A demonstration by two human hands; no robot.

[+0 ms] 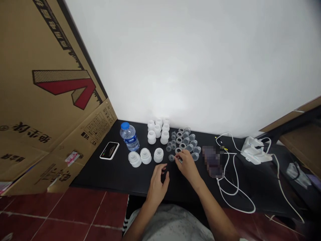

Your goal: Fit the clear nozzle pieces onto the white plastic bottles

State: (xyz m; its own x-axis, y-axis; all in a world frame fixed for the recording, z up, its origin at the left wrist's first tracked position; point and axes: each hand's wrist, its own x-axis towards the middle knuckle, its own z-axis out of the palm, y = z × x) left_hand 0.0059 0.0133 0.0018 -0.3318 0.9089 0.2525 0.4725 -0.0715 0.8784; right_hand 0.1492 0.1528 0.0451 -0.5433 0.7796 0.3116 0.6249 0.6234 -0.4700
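My left hand (157, 180) rests on the black table (112, 174) with its fingers loosely spread and nothing in them. My right hand (187, 164) reaches into a cluster of small clear plastic caps and rings (184, 140), its fingertips pinching at a small clear piece (172, 157) at the cluster's near edge. Three white plastic parts (145, 156) stand in a row just left of my hands. A further group of white parts (157, 130) stands behind them near the wall.
A water bottle with a blue cap (129, 136) and a phone (109, 150) lie to the left. Large cardboard boxes (50, 100) lean at the left. White cables (233, 180), a white charger (253, 150) and a blurred dark object (213, 160) sit to the right.
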